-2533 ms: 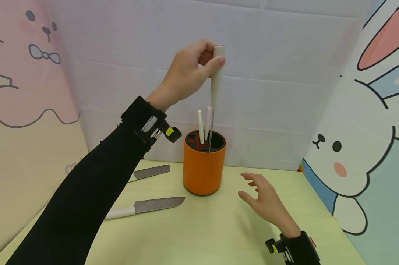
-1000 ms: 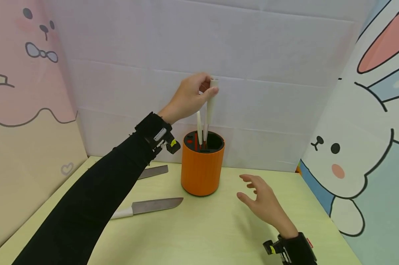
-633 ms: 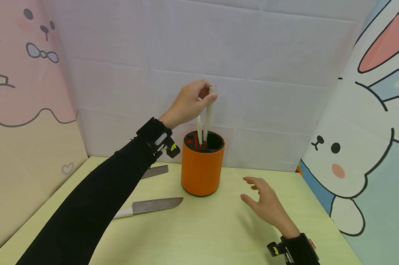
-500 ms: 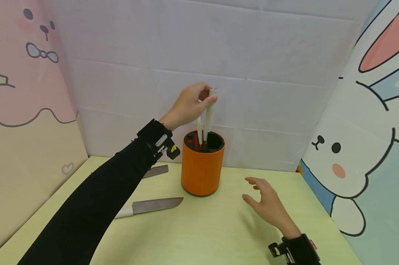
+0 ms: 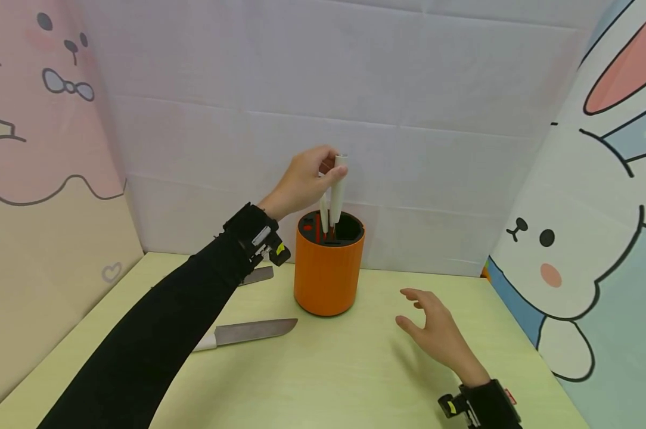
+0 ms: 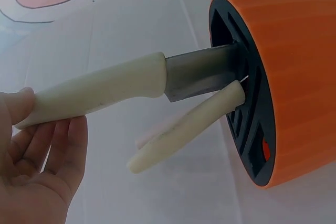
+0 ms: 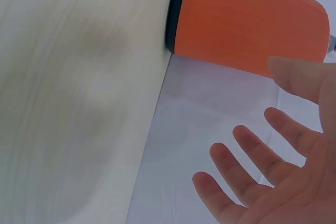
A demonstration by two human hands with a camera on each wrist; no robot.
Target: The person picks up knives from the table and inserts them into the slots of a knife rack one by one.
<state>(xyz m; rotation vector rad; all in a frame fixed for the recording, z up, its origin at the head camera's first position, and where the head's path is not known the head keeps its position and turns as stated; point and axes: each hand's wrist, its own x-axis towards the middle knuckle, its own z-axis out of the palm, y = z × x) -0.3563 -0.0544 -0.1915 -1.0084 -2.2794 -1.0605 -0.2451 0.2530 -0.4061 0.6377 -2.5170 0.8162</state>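
My left hand (image 5: 305, 180) pinches the butt of a knife's (image 6: 100, 87) cream handle between thumb and fingers. That knife stands upright over the orange knife block (image 5: 328, 280). In the left wrist view most of its blade (image 6: 202, 72) is inside a slot of the black top, with a short length showing below the handle. Two other pale handles stick out beside it, the nearer handle (image 6: 184, 129) partly covering the other. My right hand (image 5: 435, 330) hovers over the table right of the block, fingers apart and holding nothing.
A knife with a broad blade (image 5: 255, 331) lies on the pale yellow table (image 5: 301, 381), its white handle partly behind my left sleeve. Farther back lies another blade (image 5: 258, 274), also partly covered. Cloth walls (image 5: 435, 149) stand behind and at both sides.
My left hand has come down with the knife, and its blade has sunk from above the block deep into a slot. My right hand has shifted slightly to the right.
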